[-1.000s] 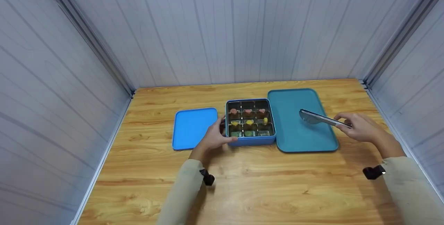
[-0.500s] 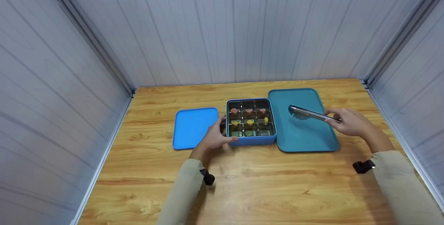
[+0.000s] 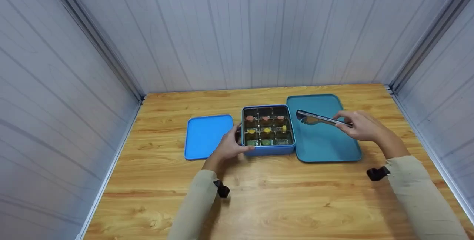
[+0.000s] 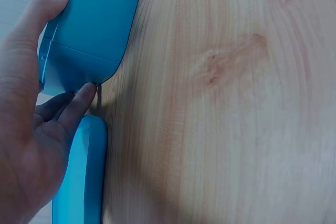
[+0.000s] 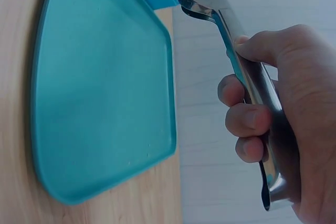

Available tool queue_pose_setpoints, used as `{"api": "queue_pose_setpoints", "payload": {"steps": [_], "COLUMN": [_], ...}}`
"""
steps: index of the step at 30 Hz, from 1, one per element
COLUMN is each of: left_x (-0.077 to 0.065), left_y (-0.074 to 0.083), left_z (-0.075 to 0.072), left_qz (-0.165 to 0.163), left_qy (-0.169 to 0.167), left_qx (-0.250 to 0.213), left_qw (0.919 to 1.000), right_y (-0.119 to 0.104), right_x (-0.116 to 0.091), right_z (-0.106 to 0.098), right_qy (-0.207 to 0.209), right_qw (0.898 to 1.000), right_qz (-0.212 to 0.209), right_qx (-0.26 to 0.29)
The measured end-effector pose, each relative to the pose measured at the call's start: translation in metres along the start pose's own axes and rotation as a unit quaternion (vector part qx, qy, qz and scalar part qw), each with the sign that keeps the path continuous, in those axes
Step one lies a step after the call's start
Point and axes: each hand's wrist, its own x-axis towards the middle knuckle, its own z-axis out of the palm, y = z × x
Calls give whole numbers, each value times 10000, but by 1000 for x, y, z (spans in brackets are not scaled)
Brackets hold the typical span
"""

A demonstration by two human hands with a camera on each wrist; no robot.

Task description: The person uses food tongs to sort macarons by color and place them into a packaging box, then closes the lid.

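My left hand (image 3: 230,145) steadies a blue box (image 3: 269,151) at its front left corner. The thumb (image 4: 50,6) lies on one side wall, and fingers touch the adjoining wall. Inside sits a dark divided insert (image 3: 272,112) with red pieces (image 3: 265,119) toward the back, yellow pieces (image 3: 267,130) in the middle and green pieces (image 3: 266,142) in front. My right hand (image 3: 361,125) grips metal serving tongs (image 3: 320,117) over the teal tray (image 3: 326,147). The fork-like tips reach near the box's right edge; I see nothing between them.
A flat blue lid (image 3: 207,136) lies left of the box, close to my left hand. The teal tray adjoins the box's right side. All stand on a wooden table (image 3: 281,195), with pale panel walls (image 3: 251,29) behind and at both sides.
The right hand has moved left with the tongs, bringing their tips from mid-tray to near the box. My left hand and the box have stayed in place.
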Motion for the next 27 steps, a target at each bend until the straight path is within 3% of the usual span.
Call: {"api": "queue_pose_setpoints", "payload": {"steps": [12,27], "left_x": [1,0], "left_y": [0,1], "left_z": [1,-1], "left_qz": [-56,-53], "left_qy": [6,-21], "left_qx": [-23,82], "left_qw": [10000,9999], "right_y": [-22,-36], "right_x": [18,22], "right_z": [6,26], "right_qy": [-92,-225], "right_qw": [9997,9984], "right_qz": [-161,-454], "right_qx": [136,238]}}
